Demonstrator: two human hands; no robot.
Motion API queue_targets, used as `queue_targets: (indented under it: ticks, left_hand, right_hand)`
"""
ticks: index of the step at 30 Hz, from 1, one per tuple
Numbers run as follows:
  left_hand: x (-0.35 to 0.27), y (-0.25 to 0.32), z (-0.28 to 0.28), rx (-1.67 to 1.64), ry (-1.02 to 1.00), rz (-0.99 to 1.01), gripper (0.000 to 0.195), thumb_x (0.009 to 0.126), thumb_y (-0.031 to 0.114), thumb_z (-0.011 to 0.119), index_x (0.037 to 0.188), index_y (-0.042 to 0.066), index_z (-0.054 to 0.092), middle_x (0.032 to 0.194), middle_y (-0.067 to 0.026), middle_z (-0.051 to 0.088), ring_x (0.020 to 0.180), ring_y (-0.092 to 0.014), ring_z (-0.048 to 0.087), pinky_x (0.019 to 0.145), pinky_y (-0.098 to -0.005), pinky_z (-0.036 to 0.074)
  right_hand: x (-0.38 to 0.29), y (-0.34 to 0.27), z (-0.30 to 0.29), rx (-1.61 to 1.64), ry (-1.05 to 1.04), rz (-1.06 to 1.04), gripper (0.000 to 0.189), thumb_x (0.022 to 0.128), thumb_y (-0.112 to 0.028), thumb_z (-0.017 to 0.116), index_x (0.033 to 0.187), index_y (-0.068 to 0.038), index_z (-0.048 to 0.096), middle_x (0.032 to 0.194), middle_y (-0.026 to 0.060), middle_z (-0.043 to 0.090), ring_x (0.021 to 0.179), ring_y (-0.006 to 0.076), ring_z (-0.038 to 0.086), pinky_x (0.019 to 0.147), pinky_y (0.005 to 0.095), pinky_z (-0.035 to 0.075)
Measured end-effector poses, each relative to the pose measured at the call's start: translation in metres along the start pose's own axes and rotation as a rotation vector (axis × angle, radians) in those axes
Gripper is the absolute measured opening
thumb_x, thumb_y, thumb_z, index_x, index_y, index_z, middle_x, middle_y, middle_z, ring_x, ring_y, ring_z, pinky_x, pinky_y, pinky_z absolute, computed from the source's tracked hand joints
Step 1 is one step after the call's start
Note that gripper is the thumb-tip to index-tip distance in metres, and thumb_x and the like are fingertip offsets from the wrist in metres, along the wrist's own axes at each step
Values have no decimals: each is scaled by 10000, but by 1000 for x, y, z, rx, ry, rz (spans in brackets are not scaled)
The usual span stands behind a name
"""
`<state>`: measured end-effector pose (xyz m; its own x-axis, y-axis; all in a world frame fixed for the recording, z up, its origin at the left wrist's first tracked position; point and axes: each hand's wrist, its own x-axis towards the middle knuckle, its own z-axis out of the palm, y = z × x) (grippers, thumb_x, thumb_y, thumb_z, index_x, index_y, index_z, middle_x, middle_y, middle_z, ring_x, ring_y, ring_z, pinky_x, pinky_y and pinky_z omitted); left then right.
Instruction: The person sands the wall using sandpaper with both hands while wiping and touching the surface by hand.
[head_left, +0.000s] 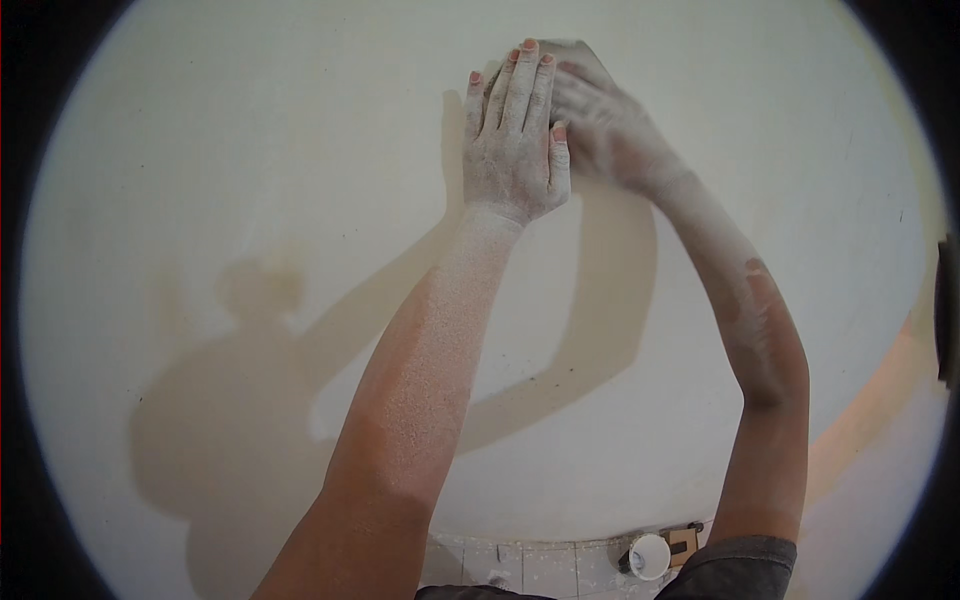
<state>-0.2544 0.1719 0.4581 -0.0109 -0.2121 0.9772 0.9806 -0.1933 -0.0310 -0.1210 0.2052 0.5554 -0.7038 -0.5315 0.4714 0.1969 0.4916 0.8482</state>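
Note:
White dust coats my left hand (514, 142), which lies back toward me with its fingers pointing up, over the left part of a thin greyish sheet (574, 51), perhaps sandpaper. Just to its right, my right hand (611, 135) is blurred, dusty and bent toward the left hand, pressing on the same sheet. Both hands are up against a pale, smooth wall (337, 150). The sheet's angled top edge shows above the fingers; the rest of it is hidden under the hands. Whether the right fingers curl round it is unclear.
Shadows of the head and arms fall on the wall. At the bottom, a tiled floor (551, 566) carries white spatters. A white bucket (649, 556) stands there beside a small brown box (683, 546). A dark object (943, 311) shows at the right rim.

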Motion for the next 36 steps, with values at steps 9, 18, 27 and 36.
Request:
queue_targets:
  ticks: [9,18,27,36]
  left_hand:
    - [0,6,8,-5,-16,-11,641,1008,289,333,1598,39,322,1686,-119,274,1558,-293,262,1288,-548,92]
    - [2,11,17,-22,51,11,629,1059,379,260,1580,42,365,1664,-118,329,1545,-291,294,1274,-584,60]
    - [1,18,22,34,-45,23,662,1020,370,312,1613,75,311,1707,-77,236,1578,-237,213,1289,-575,50]
    - [2,28,23,-23,24,49,617,1067,373,232,1579,60,372,1653,-102,355,1529,-273,326,1277,-573,63]
  right_hand:
    - [-15,116,-32,-40,197,495,379,1062,-152,462,1388,-115,652,1543,179,514,1518,318,357,1295,469,163]
    - [-51,-10,4,-67,-145,57,448,916,-156,641,1363,-136,658,1510,84,564,1424,260,496,1235,440,322]
    - [-27,99,-57,101,234,503,369,1058,-153,483,1382,-115,658,1516,188,540,1516,324,360,1288,466,184]
    - [-37,58,4,7,65,223,467,904,-87,656,1370,-111,639,1435,109,611,1405,276,513,1194,414,385]
